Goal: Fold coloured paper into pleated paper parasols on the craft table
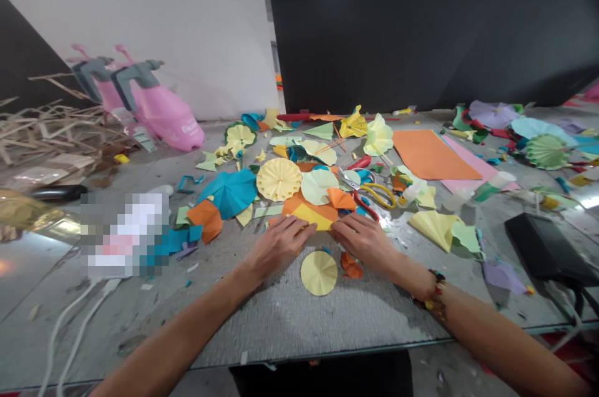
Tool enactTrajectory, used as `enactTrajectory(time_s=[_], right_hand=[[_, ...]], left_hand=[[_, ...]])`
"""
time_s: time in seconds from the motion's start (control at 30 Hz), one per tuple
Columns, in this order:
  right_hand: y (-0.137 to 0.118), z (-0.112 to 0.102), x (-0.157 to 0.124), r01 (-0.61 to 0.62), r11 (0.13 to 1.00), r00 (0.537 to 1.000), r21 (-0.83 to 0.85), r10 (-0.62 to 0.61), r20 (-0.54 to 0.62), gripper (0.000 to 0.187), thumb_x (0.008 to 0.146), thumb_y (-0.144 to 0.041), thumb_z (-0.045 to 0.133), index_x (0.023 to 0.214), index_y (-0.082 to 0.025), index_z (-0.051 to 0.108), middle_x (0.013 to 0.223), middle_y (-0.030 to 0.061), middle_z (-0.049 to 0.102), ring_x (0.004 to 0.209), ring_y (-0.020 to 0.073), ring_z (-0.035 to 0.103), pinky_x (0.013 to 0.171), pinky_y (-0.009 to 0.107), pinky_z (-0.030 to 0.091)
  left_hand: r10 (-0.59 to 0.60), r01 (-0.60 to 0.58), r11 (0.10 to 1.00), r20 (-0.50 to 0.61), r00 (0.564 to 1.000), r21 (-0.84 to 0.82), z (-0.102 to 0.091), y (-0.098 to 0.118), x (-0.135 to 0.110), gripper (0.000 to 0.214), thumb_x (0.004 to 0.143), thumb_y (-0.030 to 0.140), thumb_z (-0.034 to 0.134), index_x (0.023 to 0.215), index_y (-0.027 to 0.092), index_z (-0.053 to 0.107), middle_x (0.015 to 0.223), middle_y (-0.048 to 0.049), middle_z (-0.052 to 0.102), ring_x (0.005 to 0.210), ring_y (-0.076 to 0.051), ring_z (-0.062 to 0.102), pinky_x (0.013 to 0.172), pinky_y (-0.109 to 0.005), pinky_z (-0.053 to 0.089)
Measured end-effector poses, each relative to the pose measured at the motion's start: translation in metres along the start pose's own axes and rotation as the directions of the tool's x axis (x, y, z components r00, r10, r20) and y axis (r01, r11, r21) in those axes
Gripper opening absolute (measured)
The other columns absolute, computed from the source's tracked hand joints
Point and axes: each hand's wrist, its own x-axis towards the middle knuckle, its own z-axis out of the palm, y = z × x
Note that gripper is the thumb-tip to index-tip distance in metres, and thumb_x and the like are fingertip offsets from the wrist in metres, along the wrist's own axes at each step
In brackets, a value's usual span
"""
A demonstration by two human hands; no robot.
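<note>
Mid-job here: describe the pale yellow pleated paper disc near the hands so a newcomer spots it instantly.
On the grey work table, look between the left hand and right hand. Just toward you lies a pale yellow pleated paper disc, beside a crumpled orange paper scrap; it's the only pleated disc on this side of the hands.

A blurred square patch hides whatever lies on the left of the table (299,322), so its shape and kind cannot be told. The left hand (278,247) and right hand (362,241) cover much of the yellow and orange paper (311,217), hiding its folds. The bottom edge cuts off both forearms (496,341). The left edge cuts off the wooden sticks (47,135) and a shiny gold thing (23,210) that cannot be identified. Paper shapes (584,144) run past the right edge, and the small blue bits (491,161) are too small to tell.
</note>
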Motion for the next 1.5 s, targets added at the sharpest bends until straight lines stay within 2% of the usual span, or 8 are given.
enactTrajectory(time_s=[0.2, 0.37, 0.53, 0.67, 0.8, 1.1, 1.37, 1.5], right_hand=[[-0.001, -0.003, -0.003, 0.097, 0.994, 0.993, 0.057, -0.092, -0.081, 0.020, 0.101, -0.009, 0.052, 0.117, -0.017, 0.063, 0.097, 0.0074, 0.072, 0.090, 0.0204, 0.066, 0.081, 0.033, 0.054], [-0.002, -0.007, -0.003, 0.085, 0.994, 0.988, 0.070, -0.075, -0.133, 0.036, 0.100, -0.007, 0.050, 0.133, -0.018, 0.060, 0.103, 0.0094, 0.074, 0.097, 0.0209, 0.069, 0.085, 0.034, 0.058], [0.001, -0.008, -0.003, 0.061, 0.995, 0.996, 0.081, -0.056, -0.065, 0.048, 0.096, -0.005, 0.051, 0.140, -0.019, 0.060, 0.124, 0.0132, 0.073, 0.117, 0.0255, 0.067, 0.095, 0.041, 0.060], [0.003, -0.008, -0.003, 0.043, 0.994, 0.998, 0.104, -0.037, -0.052, 0.052, 0.095, -0.004, 0.050, 0.145, -0.019, 0.057, 0.127, 0.0136, 0.072, 0.119, 0.0265, 0.066, 0.097, 0.043, 0.061], [0.005, -0.010, -0.004, 0.026, 0.993, 0.997, 0.117, -0.017, -0.074, 0.050, 0.096, -0.006, 0.049, 0.144, -0.016, 0.056, 0.125, 0.0143, 0.072, 0.120, 0.0266, 0.066, 0.099, 0.042, 0.060], [0.005, -0.009, -0.005, -0.095, 0.995, 0.987, 0.018, 0.097, -0.129, 0.048, 0.091, -0.004, 0.056, 0.135, -0.021, 0.065, 0.122, 0.0092, 0.076, 0.115, 0.0272, 0.068, 0.094, 0.041, 0.059], [0.006, -0.009, -0.007, -0.133, 0.991, 0.980, -0.003, 0.131, -0.152, 0.058, 0.082, 0.003, 0.056, 0.134, -0.021, 0.066, 0.123, 0.0071, 0.076, 0.113, 0.0265, 0.068, 0.094, 0.040, 0.059], [0.006, -0.008, -0.007, -0.132, 0.991, 0.977, -0.023, 0.127, -0.169, 0.055, 0.082, 0.004, 0.055, 0.131, -0.020, 0.067, 0.121, 0.0065, 0.076, 0.112, 0.0263, 0.069, 0.092, 0.039, 0.059]], left_hand=[[0.023, -0.025, 0.999, 0.052, 0.998, 0.043, -0.002, 0.003, 0.001, 0.042, 0.099, 0.007, 0.052, 0.139, 0.015, 0.054, 0.105, -0.0099, 0.069, 0.097, -0.024, 0.067, 0.086, -0.038, 0.057], [-0.002, -0.003, 0.995, -0.055, 0.998, -0.095, -0.002, 0.004, -0.002, 0.031, 0.100, 0.007, 0.050, 0.129, 0.013, 0.060, 0.117, -0.0138, 0.071, 0.108, -0.024, 0.069, 0.093, -0.040, 0.059], [0.078, -0.106, 0.978, -0.157, 0.984, -0.178, -0.007, 0.003, -0.003, 0.026, 0.103, 0.007, 0.045, 0.123, 0.015, 0.060, 0.119, -0.0123, 0.072, 0.118, -0.022, 0.068, 0.099, -0.039, 0.059], [0.101, -0.118, 0.987, -0.145, 0.984, -0.112, -0.010, 0.003, -0.002, 0.038, 0.102, 0.004, 0.044, 0.138, 0.014, 0.052, 0.115, -0.0114, 0.071, 0.112, -0.022, 0.069, 0.095, -0.037, 0.060], [0.109, -0.116, 0.992, -0.107, 0.988, -0.058, -0.011, 0.004, -0.002, 0.042, 0.102, 0.004, 0.043, 0.143, 0.015, 0.049, 0.112, -0.0110, 0.068, 0.109, -0.022, 0.069, 0.090, -0.035, 0.061], [0.086, -0.119, 0.979, -0.192, 0.978, -0.165, -0.013, 0.000, -0.004, 0.020, 0.104, 0.007, 0.045, 0.115, 0.015, 0.061, 0.124, -0.0107, 0.072, 0.124, -0.020, 0.066, 0.103, -0.035, 0.057], [0.073, -0.096, 0.990, -0.204, 0.976, -0.105, -0.012, -0.005, -0.010, 0.044, 0.101, 0.006, 0.050, 0.143, 0.017, 0.052, 0.113, -0.0088, 0.073, 0.109, -0.019, 0.071, 0.095, -0.033, 0.059], [0.105, -0.115, 0.992, -0.193, 0.976, -0.042, -0.013, -0.004, -0.007, 0.038, 0.101, 0.005, 0.049, 0.136, 0.016, 0.058, 0.110, -0.0093, 0.072, 0.106, -0.020, 0.071, 0.093, -0.034, 0.060]])
